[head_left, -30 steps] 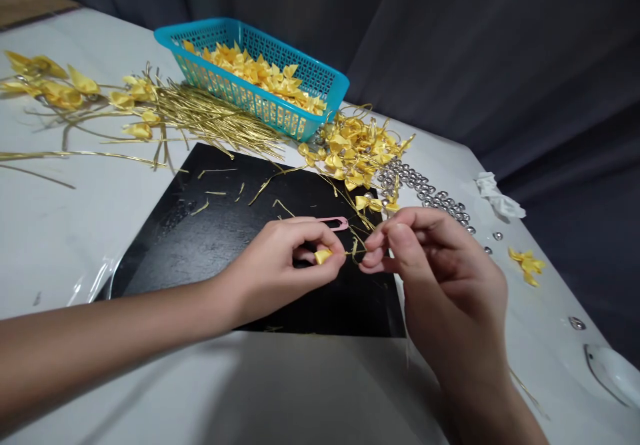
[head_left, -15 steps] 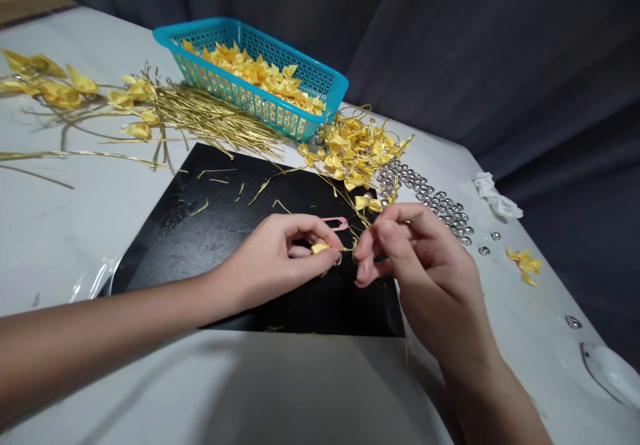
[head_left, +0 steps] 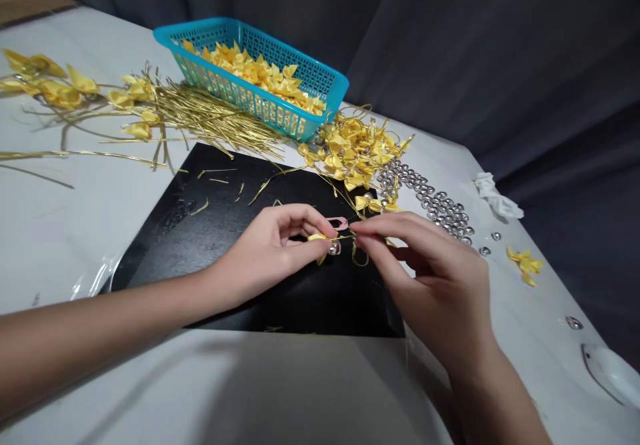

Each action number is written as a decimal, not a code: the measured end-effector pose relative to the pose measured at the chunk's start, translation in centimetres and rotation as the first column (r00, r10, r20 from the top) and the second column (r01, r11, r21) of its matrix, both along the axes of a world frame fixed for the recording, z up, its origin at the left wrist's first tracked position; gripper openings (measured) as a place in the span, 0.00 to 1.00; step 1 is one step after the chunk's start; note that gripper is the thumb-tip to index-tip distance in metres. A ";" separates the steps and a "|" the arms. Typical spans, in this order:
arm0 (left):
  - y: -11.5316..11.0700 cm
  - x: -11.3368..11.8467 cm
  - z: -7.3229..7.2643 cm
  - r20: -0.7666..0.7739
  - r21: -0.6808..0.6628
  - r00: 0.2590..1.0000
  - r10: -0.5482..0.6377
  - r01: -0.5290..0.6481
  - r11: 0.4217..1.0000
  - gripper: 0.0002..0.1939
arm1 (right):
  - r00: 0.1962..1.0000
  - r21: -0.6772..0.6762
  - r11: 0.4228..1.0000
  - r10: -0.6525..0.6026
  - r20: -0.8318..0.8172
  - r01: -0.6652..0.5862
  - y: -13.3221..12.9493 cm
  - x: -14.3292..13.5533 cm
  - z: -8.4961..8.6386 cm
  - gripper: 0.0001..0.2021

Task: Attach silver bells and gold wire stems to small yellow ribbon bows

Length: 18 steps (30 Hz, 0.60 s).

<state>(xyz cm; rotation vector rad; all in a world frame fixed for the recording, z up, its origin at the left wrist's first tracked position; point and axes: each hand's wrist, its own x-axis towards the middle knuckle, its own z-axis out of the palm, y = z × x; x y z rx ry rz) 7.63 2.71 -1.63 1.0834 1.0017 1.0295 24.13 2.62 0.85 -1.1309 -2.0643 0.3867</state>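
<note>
Between thumb and forefinger, my left hand [head_left: 287,242] pinches a yellow ribbon bow [head_left: 316,237]. A small silver bell [head_left: 335,248] shows at the thumb tip, against the bow. Thin gold cord [head_left: 345,236] runs from the bow to my right hand [head_left: 425,265], whose thumb and forefinger are closed on its far part. A loop of the cord hangs below the right fingertips. Just behind the fingers, a pink clip-like piece [head_left: 339,223] lies on the black board [head_left: 240,298].
Behind the board stands a blue basket [head_left: 320,75] of yellow bows. Gold cords [head_left: 215,115] lie before it, with finished-looking bows [head_left: 363,145] heaped to its right. Silver bells [head_left: 445,212] spread rightward; crumpled white tissue [head_left: 497,195] sits near the table edge.
My right hand has turned, and its thumb and forefinger have come together on the cord. The silver bell by my left thumb is now more exposed.
</note>
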 end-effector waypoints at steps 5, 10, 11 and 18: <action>0.1 -0.1 -0.2 0.034 0.020 0.999 0.020 -0.020 1.000 0.02 | 0.985 0.089 0.986 0.133 0.110 -0.143 0.3 0.2 -0.1 0.09; 0.0 0.0 -0.1 0.055 0.007 0.998 0.020 -0.021 1.000 0.03 | 0.984 0.103 0.982 0.146 0.102 -0.157 0.3 0.0 -0.3 0.09; 0.0 0.0 -0.1 0.062 0.007 0.998 0.021 -0.022 1.000 0.03 | 0.983 0.110 0.981 0.149 0.107 -0.160 0.3 0.0 -0.3 0.09; 0.0 0.0 -0.1 0.096 -0.001 0.995 0.033 -0.033 0.999 0.04 | 0.980 0.110 0.980 0.151 0.133 -0.166 0.3 0.1 -0.4 0.10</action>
